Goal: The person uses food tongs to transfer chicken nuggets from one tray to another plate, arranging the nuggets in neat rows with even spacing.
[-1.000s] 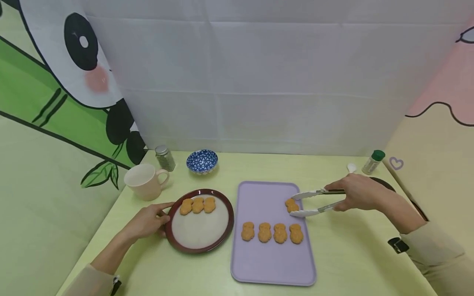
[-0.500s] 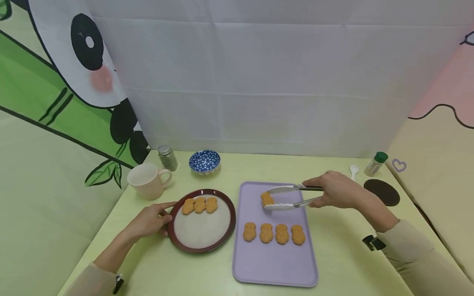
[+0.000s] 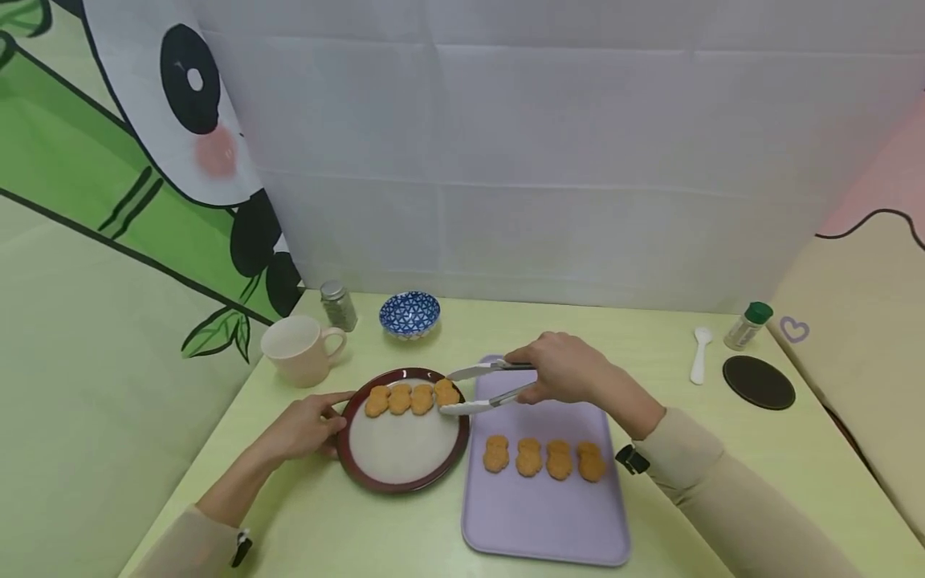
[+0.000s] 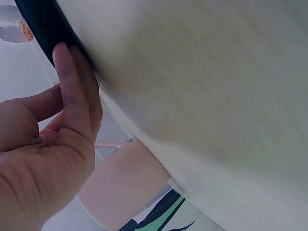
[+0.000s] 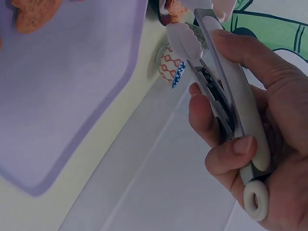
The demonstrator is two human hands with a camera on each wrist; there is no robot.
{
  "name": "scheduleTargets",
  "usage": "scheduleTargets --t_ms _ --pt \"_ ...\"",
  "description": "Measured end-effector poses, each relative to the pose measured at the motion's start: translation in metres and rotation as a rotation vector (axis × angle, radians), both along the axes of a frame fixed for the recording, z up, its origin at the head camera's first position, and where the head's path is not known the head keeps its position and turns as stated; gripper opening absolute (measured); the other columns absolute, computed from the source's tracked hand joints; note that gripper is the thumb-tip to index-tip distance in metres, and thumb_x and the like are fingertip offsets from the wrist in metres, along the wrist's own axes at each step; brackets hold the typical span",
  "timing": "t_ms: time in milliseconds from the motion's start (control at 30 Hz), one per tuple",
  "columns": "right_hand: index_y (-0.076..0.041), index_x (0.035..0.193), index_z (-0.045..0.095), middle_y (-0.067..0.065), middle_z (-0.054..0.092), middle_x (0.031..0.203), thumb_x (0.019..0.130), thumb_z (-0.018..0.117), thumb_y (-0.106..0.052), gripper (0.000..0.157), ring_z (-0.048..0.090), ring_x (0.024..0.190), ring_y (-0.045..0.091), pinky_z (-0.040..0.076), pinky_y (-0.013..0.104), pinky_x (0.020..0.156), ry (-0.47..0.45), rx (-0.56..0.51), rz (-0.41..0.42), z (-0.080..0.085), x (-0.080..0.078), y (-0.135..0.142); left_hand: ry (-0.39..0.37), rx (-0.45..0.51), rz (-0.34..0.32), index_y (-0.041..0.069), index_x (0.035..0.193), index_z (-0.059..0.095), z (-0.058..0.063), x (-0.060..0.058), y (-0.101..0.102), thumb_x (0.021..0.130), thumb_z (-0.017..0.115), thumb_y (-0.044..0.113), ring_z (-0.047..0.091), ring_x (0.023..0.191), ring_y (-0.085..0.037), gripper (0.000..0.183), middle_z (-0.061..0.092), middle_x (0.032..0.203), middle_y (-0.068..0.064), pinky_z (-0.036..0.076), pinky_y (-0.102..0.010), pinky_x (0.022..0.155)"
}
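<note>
Head view: the left hand (image 3: 302,427) pinches the left rim of the brown-rimmed plate (image 3: 401,453); the right hand (image 3: 567,369) grips tongs (image 3: 473,407), a cookie (image 3: 446,393) between their tips at the plate's far-right rim. Left wrist: fingers contact the rim. Right wrist: fingers curl around the handles.

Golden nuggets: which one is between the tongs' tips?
In the head view, the rightmost nugget on the brown-rimmed plate; the tongs flank it; all others lie outside.

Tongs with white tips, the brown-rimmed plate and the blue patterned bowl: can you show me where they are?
Metal tongs with white tips (image 5: 239,91): right wrist view, on the pale handle.
Round brown-rimmed plate (image 3: 402,449): head view, on its bare pale middle.
Blue patterned round bowl (image 3: 409,314): head view, on its inside.
</note>
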State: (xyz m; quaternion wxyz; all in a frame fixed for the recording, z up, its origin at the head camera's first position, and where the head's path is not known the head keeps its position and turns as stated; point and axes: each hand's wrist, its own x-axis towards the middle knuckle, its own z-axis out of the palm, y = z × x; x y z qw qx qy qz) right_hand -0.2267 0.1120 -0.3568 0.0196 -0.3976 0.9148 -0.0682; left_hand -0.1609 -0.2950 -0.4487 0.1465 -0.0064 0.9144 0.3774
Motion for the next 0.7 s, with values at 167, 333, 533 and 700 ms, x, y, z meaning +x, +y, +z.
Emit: scheduleTargets --t_ms 167,333,533,700 --pt "-0.019 0.122 0.066 -0.007 0.068 0.095 0.073 0.078 -0.043 0.056 0.056 0.075 0.010 0.048 0.031 0.064 0.026 0.029 -0.012 -0.003 0.003 -0.008 0.004 0.000 -0.002 0.008 0.140 0.046 0.001 -0.002 0.001 0.092 0.056 0.005 0.064 0.058 -0.018 0.049 0.065 0.095 -0.013 0.051 -0.031 0.057" --pt "-0.020 0.120 0.067 -0.008 0.068 0.093 0.073 0.079 -0.042 0.054 0.058 0.077 0.010 0.048 0.030 0.063 0.037 0.048 -0.020 -0.006 0.004 -0.011 0.001 0.006 -0.006 0.007 0.140 0.045 0.002 -0.002 0.001 0.092 0.056 0.005 0.065 0.059 -0.018 0.049 0.065 0.095 -0.012 0.051 -0.031 0.057" --pt "-0.020 0.122 0.066 -0.007 0.068 0.097 0.072 0.079 -0.043 0.055 0.059 0.079 0.011 0.048 0.030 0.062 0.031 0.045 -0.025 -0.006 0.004 -0.012 0.000 -0.003 -0.002 0.006 0.140 0.045 0.003 -0.001 0.002 0.092 0.055 0.004 0.064 0.060 -0.018 0.049 0.064 0.096 -0.013 0.051 -0.032 0.057" --pt "-0.021 0.124 0.064 -0.006 0.068 0.102 0.072 0.078 -0.044 0.058 0.062 0.084 0.013 0.049 0.033 0.066 0.013 0.019 -0.038 -0.003 0.006 -0.007 -0.003 0.007 -0.003 0.006 0.140 0.045 0.002 0.000 0.002 0.092 0.055 0.003 0.064 0.060 -0.019 0.049 0.065 0.096 -0.013 0.052 -0.033 0.057"
